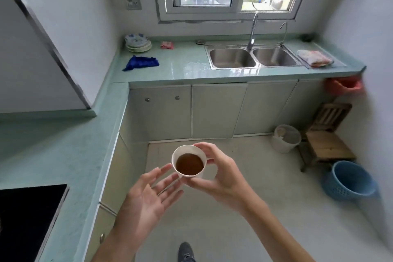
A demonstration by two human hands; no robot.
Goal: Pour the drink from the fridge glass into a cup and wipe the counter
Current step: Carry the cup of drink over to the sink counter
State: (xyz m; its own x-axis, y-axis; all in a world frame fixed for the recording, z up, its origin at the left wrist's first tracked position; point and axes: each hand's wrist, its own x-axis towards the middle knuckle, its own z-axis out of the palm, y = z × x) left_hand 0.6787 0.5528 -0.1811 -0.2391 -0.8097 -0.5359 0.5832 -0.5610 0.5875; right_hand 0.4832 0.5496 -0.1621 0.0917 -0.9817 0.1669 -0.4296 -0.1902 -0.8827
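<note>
Here a white paper cup (189,161), holding brown drink well up its wall, is carried in mid-air over the floor. It is pinched at rim and base by the right hand (221,173); the left hand (148,198) is held beside it, fingers spread, barely touching. The cup is judged light, soft-walled and easily squeezed, so it is best gripped low. A blue cloth (141,62) lies on the green counter (187,74) near the double sink (253,57); nothing blocks the way.

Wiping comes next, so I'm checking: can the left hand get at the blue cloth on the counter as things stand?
Probably not from here. The left hand is open and free, but the blue cloth lies far off on the counter near the stacked plates. Nothing blocks the way; the person would need to step closer.
</note>
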